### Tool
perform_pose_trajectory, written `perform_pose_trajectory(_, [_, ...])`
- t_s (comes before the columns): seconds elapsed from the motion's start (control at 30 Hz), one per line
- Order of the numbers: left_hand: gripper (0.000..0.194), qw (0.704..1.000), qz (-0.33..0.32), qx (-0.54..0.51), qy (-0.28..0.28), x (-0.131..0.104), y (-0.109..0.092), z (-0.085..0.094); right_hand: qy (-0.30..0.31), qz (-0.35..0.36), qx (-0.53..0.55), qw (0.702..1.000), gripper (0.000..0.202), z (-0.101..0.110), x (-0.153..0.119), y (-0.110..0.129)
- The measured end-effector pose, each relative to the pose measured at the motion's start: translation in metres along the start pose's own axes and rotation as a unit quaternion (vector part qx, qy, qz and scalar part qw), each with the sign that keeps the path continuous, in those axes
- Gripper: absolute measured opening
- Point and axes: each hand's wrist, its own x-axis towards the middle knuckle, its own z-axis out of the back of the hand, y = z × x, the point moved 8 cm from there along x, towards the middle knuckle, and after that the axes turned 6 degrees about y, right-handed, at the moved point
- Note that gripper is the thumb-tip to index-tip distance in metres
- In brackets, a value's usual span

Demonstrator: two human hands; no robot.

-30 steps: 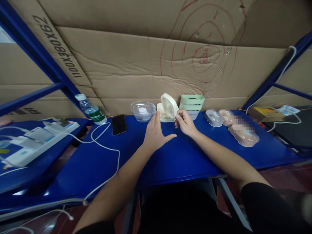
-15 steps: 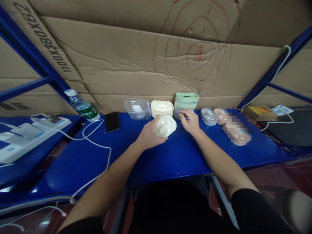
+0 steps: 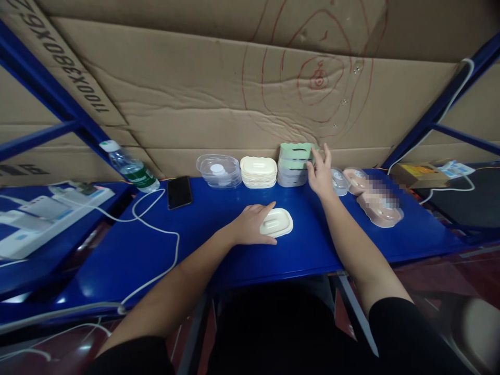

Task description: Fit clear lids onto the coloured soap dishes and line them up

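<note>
A cream oval plastic tray [image 3: 278, 222] with a raised ridge along its middle lies on the blue table. My left hand [image 3: 252, 225] grips its left end, thumb at the near edge and fingers at the far edge. My right hand [image 3: 321, 171] is open, fingers spread, at the right side of a stack of plastic pieces, light green ones [image 3: 299, 151] on top and whitish ones [image 3: 292, 178] below. Whether its fingertips touch the stack I cannot tell. Left of that stack stand a pile of cream trays [image 3: 259, 173] and a pile of clear lids [image 3: 219, 171].
Clear and pinkish lidded containers [image 3: 379, 209] sit at the right. On the left are a black phone [image 3: 180, 192], a water bottle [image 3: 135, 171], a white cable [image 3: 175, 250] and a power strip [image 3: 58, 219]. A cardboard wall [image 3: 175, 88] rises behind the table [image 3: 250, 263].
My left hand has brought the cream tray down and nearer, from tilted in the air to flat on the table. My right hand has moved right and up, its fingers spreading beside the green stack.
</note>
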Motion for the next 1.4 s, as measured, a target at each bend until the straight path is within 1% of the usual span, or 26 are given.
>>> perform_pose_trajectory(0.13, [0.137,1.0,-0.001,-0.002,0.009,0.001,0.0,0.0,-0.036,-0.027,0.05,0.998,0.058,0.0,0.002,-0.003])
perform_pose_trajectory(0.3, [0.134,1.0,0.0,0.004,0.013,0.002,-0.001,0.0,-0.079,-0.023,0.103,0.991,0.038,0.006,0.004,-0.001])
perform_pose_trajectory(0.43, [0.131,1.0,-0.006,0.007,0.002,0.002,-0.001,0.0,-0.11,-0.016,0.126,0.986,0.03,0.021,0.005,0.011])
perform_pose_trajectory(0.5, [0.132,1.0,-0.011,0.003,-0.009,0.002,0.001,0.001,-0.126,-0.014,0.133,0.983,0.031,0.033,0.003,0.021])
perform_pose_trajectory(0.57, [0.132,0.999,-0.015,0.0,-0.042,0.001,0.004,0.007,-0.12,-0.017,0.155,0.98,0.037,0.042,-0.001,0.034])
perform_pose_trajectory(0.63, [0.125,0.994,-0.014,0.002,-0.113,-0.002,0.009,0.019,-0.08,-0.037,0.204,0.975,0.045,0.045,-0.006,0.046])
perform_pose_trajectory(0.7, [0.117,0.977,0.002,0.007,-0.211,-0.008,0.017,0.036,-0.005,-0.06,0.26,0.964,0.052,0.043,-0.011,0.06])
perform_pose_trajectory(0.77, [0.119,0.952,0.029,0.016,-0.305,-0.018,0.024,0.051,0.085,-0.064,0.315,0.943,0.055,0.038,-0.017,0.078])
perform_pose_trajectory(0.83, [0.127,0.929,0.051,0.032,-0.365,-0.029,0.027,0.062,0.197,-0.058,0.375,0.904,0.056,0.028,-0.025,0.097])
perform_pose_trajectory(0.9, [0.131,0.916,0.061,0.055,-0.392,-0.037,0.023,0.07,0.309,-0.054,0.422,0.851,0.057,0.016,-0.035,0.112])
perform_pose_trajectory(0.93, [0.129,0.914,0.063,0.067,-0.395,-0.041,0.019,0.073,0.353,-0.054,0.436,0.826,0.058,0.01,-0.04,0.118])
perform_pose_trajectory(1.0, [0.118,0.918,0.057,0.093,-0.382,-0.045,0.007,0.076,0.411,-0.052,0.452,0.79,0.057,0.0,-0.048,0.125])
perform_pose_trajectory(1.03, [0.11,0.925,0.046,0.105,-0.362,-0.046,0.0,0.076,0.429,-0.05,0.456,0.778,0.055,-0.005,-0.051,0.127])
perform_pose_trajectory(1.1, [0.097,0.945,0.013,0.123,-0.303,-0.044,-0.015,0.072,0.452,-0.051,0.458,0.764,0.053,-0.015,-0.056,0.129])
perform_pose_trajectory(1.17, [0.094,0.962,-0.015,0.126,-0.244,-0.042,-0.026,0.066,0.45,-0.059,0.454,0.767,0.055,-0.022,-0.057,0.127])
perform_pose_trajectory(1.23, [0.102,0.97,-0.031,0.119,-0.212,-0.041,-0.03,0.062,0.421,-0.065,0.446,0.787,0.062,-0.028,-0.053,0.123])
perform_pose_trajectory(1.3, [0.109,0.971,-0.042,0.117,-0.203,-0.04,-0.032,0.059,0.386,-0.07,0.435,0.81,0.067,-0.032,-0.049,0.118])
perform_pose_trajectory(1.4, [0.101,0.97,-0.032,0.12,-0.208,-0.037,-0.03,0.054,0.365,-0.094,0.408,0.831,0.068,-0.042,-0.048,0.112])
